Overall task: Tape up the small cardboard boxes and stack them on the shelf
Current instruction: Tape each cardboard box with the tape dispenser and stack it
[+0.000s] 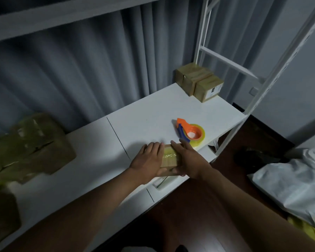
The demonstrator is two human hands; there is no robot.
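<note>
A small cardboard box (169, 159) with a strip of clear tape across its top lies near the front edge of the white shelf board (144, 113). My left hand (146, 159) lies flat against its left side, fingers straight. My right hand (186, 160) lies over its right side, fingers straight, thumb at the box's near end. An orange and blue tape dispenser (190, 131) with a clear roll rests just beyond the box. Two taped small boxes (198, 80) stand side by side at the back right corner of the shelf.
Several larger taped cardboard boxes (31, 148) crowd the shelf's left end. White metal uprights (273, 73) frame the right end. A grey curtain hangs behind. White bags (289, 180) and a dark object lie on the dark wood floor at the right.
</note>
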